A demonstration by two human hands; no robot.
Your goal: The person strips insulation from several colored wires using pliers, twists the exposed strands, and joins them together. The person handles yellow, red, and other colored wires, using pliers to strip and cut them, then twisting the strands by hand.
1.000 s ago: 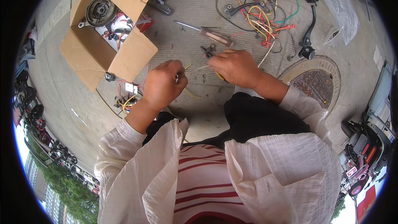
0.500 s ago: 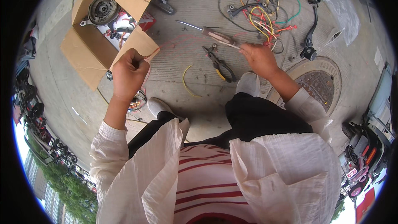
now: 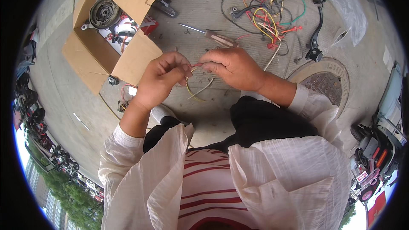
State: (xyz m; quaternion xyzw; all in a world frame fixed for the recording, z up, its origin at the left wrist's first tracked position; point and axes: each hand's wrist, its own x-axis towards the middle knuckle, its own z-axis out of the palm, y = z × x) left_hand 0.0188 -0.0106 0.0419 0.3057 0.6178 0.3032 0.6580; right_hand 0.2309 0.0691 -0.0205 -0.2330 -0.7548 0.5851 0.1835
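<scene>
Both hands meet in front of my knees over a short red wire (image 3: 195, 65). My left hand (image 3: 161, 79) pinches one end between thumb and fingers. With its fingertips closed, my right hand (image 3: 234, 68) grips the other end. Below the fingers hangs a short whitish wire (image 3: 203, 88), crossing a yellow wire (image 3: 188, 88) on the ground; whether a hand holds it I cannot tell. Just beyond my right hand lies a screwdriver (image 3: 220, 39) with a brown handle. A pale wire (image 3: 272, 57) slants out from behind my right forearm.
An open cardboard box (image 3: 91, 53) with a round metal part (image 3: 104, 12) stands at the left. Tangled coloured wires (image 3: 266, 15) lie at the far right, near a black lever (image 3: 316, 32) and a plastic bag (image 3: 351, 12). A manhole cover (image 3: 326, 83) is by my right arm.
My hands have come together, the left moving right and the right moving left and nearer. The red wire is now drawn short between them. The pliers on the ground are now hidden.
</scene>
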